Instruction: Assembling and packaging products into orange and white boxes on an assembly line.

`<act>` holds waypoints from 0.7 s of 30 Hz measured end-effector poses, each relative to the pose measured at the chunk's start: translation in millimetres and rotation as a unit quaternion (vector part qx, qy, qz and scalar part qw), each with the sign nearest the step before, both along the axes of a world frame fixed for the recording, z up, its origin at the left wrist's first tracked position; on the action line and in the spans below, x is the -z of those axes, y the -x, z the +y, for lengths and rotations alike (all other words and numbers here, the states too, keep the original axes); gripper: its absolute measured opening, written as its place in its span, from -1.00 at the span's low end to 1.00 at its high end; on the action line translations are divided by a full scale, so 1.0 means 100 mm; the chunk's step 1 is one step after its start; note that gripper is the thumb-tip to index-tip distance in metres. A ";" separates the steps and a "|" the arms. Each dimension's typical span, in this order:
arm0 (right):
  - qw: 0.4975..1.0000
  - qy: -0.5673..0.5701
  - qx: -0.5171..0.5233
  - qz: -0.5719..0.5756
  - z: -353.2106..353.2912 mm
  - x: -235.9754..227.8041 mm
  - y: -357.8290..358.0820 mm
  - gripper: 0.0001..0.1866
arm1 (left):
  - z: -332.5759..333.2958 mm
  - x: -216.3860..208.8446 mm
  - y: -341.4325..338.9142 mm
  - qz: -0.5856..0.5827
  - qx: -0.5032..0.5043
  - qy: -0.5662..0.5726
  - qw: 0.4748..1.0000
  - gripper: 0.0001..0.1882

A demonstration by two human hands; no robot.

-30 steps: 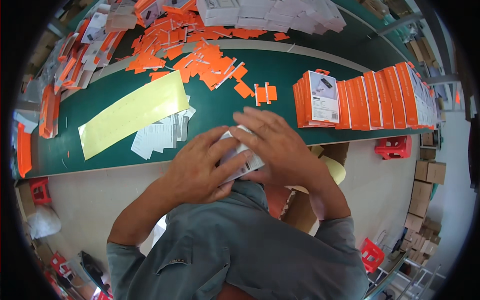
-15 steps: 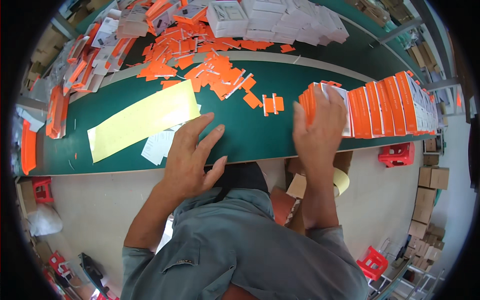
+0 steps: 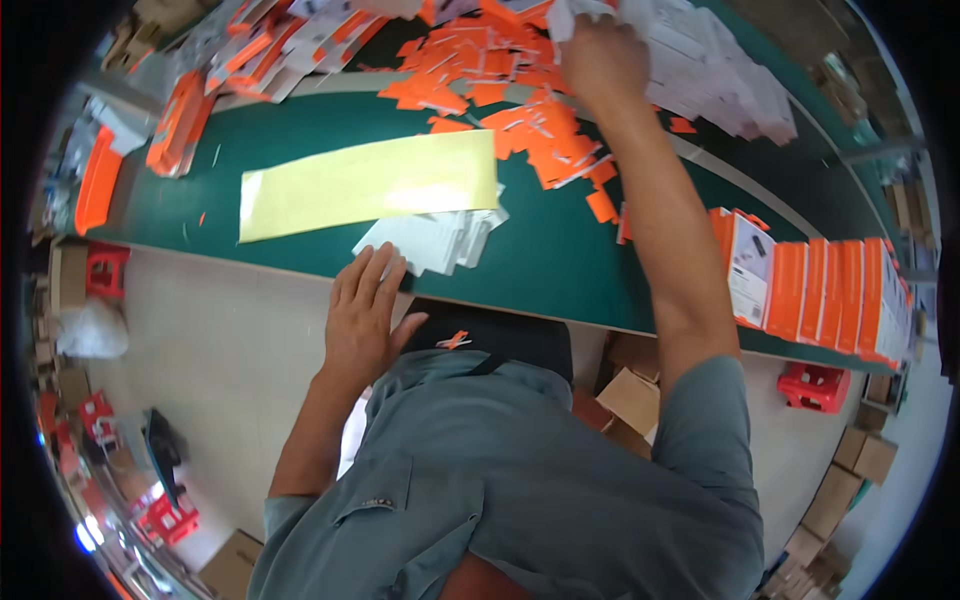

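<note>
While left hand (image 3: 362, 318) rests flat | right hand (image 3: 603, 55) touches white packets (image 3: 700, 70)

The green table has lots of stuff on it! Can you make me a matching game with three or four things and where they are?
Things:
1. long yellow sheet
2. row of orange boxes
3. left hand
4. right hand

Places:
A. far side, at the white packs
B. near table edge, beside white cards
C. flat, mid-table
D. standing at the right end

Pairs: 1-C, 2-D, 3-B, 4-A
</note>
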State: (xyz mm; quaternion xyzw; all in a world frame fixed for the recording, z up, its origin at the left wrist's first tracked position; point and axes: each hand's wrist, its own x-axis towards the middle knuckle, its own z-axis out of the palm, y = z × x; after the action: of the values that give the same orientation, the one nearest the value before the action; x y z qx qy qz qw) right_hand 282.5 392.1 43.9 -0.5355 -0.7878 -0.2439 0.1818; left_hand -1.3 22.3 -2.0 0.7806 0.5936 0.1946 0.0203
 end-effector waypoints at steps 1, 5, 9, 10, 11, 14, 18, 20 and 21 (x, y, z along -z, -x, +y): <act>1.000 0.006 -0.012 0.003 -0.02 0.00 0.00 -0.54 | -0.03 0.08 0.10 0.003 -0.012 0.006 1.000 -0.41; 0.999 0.008 0.001 0.041 -0.21 -0.10 0.07 -0.61 | -0.16 0.32 0.38 0.064 0.044 -0.019 0.997 -0.41; 0.996 -0.026 -0.022 0.079 -0.32 -0.14 -0.09 -0.68 | -0.10 0.27 0.32 -0.017 0.015 -0.006 1.000 -0.43; 0.993 -0.081 -0.053 0.063 -0.36 -0.15 -0.11 -0.65 | -0.07 0.18 0.25 -0.010 0.014 -0.019 1.000 -0.44; 0.986 -0.136 -0.082 0.047 -0.40 -0.16 -0.11 -0.62 | -0.03 0.09 0.18 -0.003 0.013 -0.031 0.999 -0.46; 0.979 -0.113 -0.118 0.119 -1.18 -0.23 -0.14 -0.66 | 0.07 0.13 0.08 0.007 0.021 -0.040 0.999 -0.46; 0.974 -0.062 -0.129 0.175 -2.16 0.00 -0.14 -0.58 | 0.14 0.19 0.02 0.016 0.063 -0.039 0.997 -0.49; 0.976 -0.012 -0.132 0.174 -2.50 0.19 -0.19 -0.54 | 0.15 0.18 0.02 0.013 0.069 -0.063 0.996 -0.59; 0.976 0.013 -0.131 0.172 -2.67 0.30 -0.23 -0.52 | 0.15 0.19 0.03 0.011 0.075 -0.063 0.995 -0.59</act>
State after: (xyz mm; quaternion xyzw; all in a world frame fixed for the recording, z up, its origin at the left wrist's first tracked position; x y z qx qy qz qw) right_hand 305.9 125.2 14.0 -0.4634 -0.8114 -0.1124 0.3381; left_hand -4.6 37.1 -21.1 0.8245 0.5206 0.2211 -0.0209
